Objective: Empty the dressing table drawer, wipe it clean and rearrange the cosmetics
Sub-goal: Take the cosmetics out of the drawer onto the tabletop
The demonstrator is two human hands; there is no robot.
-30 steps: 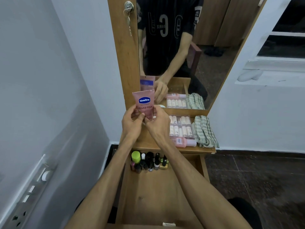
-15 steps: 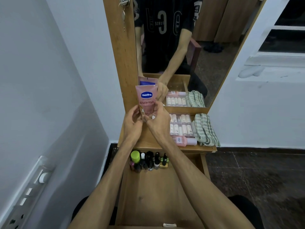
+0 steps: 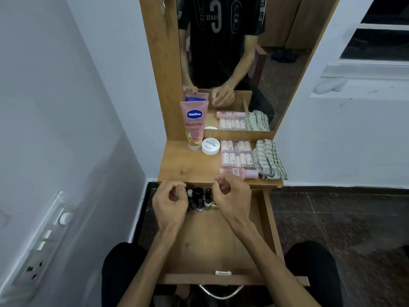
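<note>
Emptying the drawer [image 3: 212, 244], small bottles left at its back edge.

The Vaseline tube [image 3: 194, 125] stands at the tabletop [image 3: 188, 167]'s back left corner; my left hand [image 3: 171, 204] and right hand [image 3: 232, 197] hover loosely curled, holding nothing. Next, I think, comes lifting the small bottles [image 3: 200, 199] out.

Both hands let go of the Vaseline tube [image 3: 194, 124], now standing on the tabletop [image 3: 188, 167].

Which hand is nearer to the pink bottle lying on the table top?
Right. The right hand hovers just in front of the pink bottle; the left hand is farther off, over the drawer's left side.
</note>
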